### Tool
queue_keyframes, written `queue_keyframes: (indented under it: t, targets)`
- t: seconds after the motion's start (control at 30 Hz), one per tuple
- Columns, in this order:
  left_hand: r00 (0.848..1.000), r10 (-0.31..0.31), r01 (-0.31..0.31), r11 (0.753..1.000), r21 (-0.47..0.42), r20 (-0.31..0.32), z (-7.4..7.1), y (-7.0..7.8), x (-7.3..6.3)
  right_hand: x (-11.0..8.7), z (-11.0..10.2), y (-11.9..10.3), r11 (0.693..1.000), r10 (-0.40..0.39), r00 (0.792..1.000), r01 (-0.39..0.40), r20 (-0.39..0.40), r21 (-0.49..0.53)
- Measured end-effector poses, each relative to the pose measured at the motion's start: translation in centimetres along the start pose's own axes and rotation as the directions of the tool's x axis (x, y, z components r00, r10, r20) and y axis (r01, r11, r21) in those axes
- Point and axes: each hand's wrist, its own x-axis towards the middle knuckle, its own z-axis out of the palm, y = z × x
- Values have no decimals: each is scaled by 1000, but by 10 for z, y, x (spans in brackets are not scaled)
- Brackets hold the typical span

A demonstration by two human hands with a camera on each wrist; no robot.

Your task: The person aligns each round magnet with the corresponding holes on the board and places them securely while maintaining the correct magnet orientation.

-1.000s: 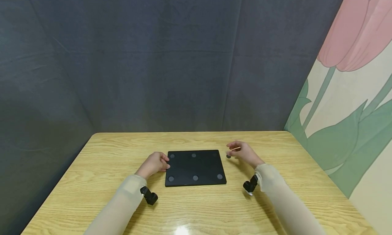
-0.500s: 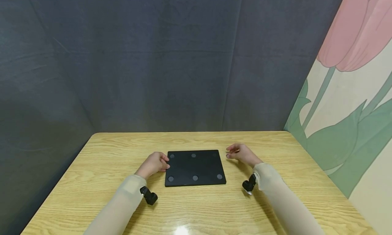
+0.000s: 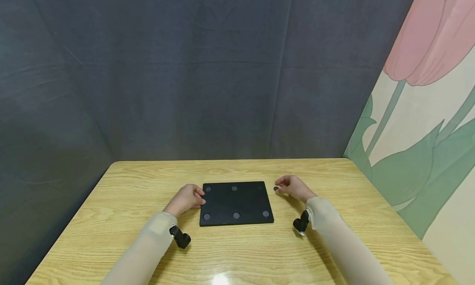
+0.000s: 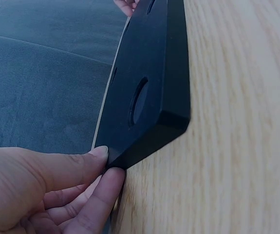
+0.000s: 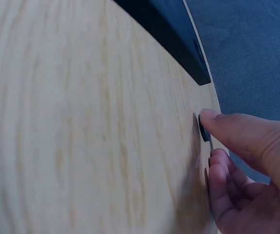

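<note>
A flat black board (image 3: pixel 233 202) with several round recesses lies on the wooden table. My left hand (image 3: pixel 186 200) pinches its left edge. In the left wrist view, the thumb (image 4: pixel 81 165) lies at the top edge and a fingertip (image 4: pixel 111 178) meets the side below. Right of the board is a small dark disc (image 3: pixel 276 189), at the thumb tip of my right hand (image 3: pixel 294 187). The right wrist view shows the disc (image 5: pixel 204 129) under the thumb tip, with the other fingers (image 5: pixel 220 165) curled and apart from it. I cannot tell whether the disc is clear of the table.
The wooden table (image 3: pixel 237 252) extends around the board to a dark curtain (image 3: pixel 208 91) at the back. A wall with painted tulips (image 3: pixel 419 161) stands at the right. Small black cameras (image 3: pixel 180 237) are strapped to both wrists.
The right hand shifts slightly and its fingers draw a little lower, and more of the disc shows beside the thumb than half a second ago. The left hand and board stay put.
</note>
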Motion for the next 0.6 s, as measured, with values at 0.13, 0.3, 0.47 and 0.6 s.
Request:
queue_keyframes:
  t: [0.13,0.3,0.47,0.6]
  targets:
    - [1000,2,-2,1000,6,-1,0,0,1,2,1,1,1000,15,1000,-15,2,5]
    - [1000,-1,1,1000,16,-4,0,0,1,-1,0,0,999,-12,1000,11,24,39]
    - [1000,-3,3,1000,15,-4,0,0,2,-2,0,-1,999,-11,999,9,31,50]
    - [1000,-2,2,1000,5,-2,0,0,1,2,2,0,999,39,999,-39,8,13]
